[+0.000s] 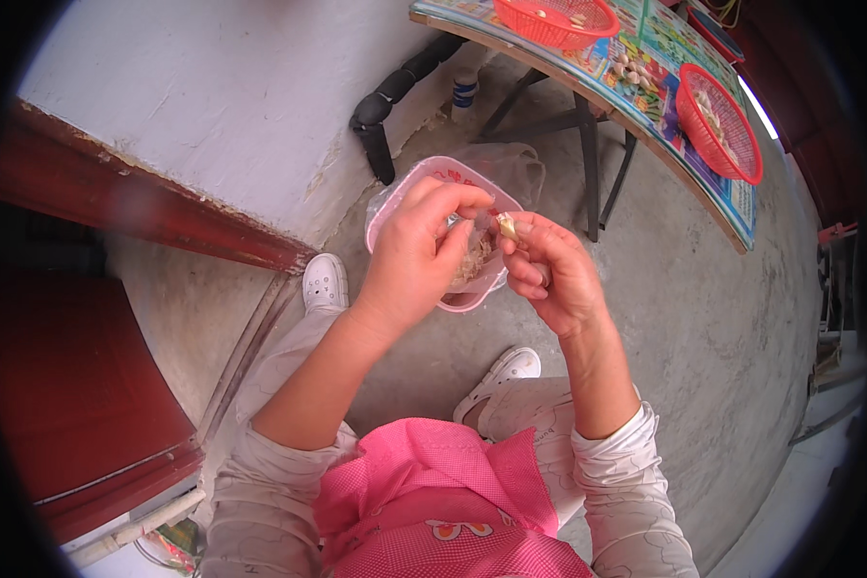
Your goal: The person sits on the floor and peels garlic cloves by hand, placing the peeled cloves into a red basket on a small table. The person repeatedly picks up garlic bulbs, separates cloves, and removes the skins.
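My right hand (553, 267) pinches a garlic clove (507, 226) between thumb and fingers, over the right side of a pink plastic bin (469, 302). My left hand (426, 238) is raised over the same bin, just left of the clove, thumb and fingertips curled near each other; a thin translucent scrap, perhaps peeled skin, shows by its fingertips, and whether it is gripped is unclear. Inside the bin, which has a clear plastic liner, lie pale, papery skins (473, 266). The bin stands on the concrete floor between my feet and the wall.
On the table (657, 123) at the upper right are a red plastic basket (719, 126) of garlic, another red basket (556, 25) with a few cloves, and loose garlic (630, 72) between them. Dark folding legs (589, 166) stand beneath. A red door frame (152, 202) is at the left.
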The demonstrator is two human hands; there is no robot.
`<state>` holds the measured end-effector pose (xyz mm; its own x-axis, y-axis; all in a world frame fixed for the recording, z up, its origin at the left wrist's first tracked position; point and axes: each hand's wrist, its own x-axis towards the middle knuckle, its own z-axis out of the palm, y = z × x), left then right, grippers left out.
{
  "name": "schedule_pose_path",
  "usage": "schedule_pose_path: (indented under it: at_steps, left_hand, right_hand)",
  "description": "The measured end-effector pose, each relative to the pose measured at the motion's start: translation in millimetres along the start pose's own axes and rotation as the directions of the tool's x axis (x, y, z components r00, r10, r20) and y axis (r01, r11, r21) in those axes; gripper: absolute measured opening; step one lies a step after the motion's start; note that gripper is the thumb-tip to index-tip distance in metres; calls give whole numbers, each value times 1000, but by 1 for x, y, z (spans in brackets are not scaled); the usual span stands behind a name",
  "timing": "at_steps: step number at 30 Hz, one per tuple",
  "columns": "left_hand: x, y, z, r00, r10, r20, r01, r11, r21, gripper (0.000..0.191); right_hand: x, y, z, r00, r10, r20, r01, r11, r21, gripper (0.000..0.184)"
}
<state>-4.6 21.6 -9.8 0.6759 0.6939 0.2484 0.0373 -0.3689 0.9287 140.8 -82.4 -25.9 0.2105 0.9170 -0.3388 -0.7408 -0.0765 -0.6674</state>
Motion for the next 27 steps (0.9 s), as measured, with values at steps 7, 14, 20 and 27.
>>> schedule_pose_path:
  at_steps: [7,14,20,27]
  left_hand:
    - [-3,-3,-2,976,211,62,-219,954,205,9]
    - [-2,-4,-6,896,402,190,-441,752,489,11]
    - [-2,-3,-4,899,416,136,-421,740,525,10]
    - [-3,-4,-6,925,350,145,-370,751,547,9]
  right_hand:
    - [0,5,4,998,53,-38,-56,995,-79,12]
    - [-1,3,4,994,107,-33,-109,991,-81,13]
    - [-5,4,7,999,54,-3,-54,989,-134,16]
    - [-7,-1,3,972,195,134,-141,932,-335,14]
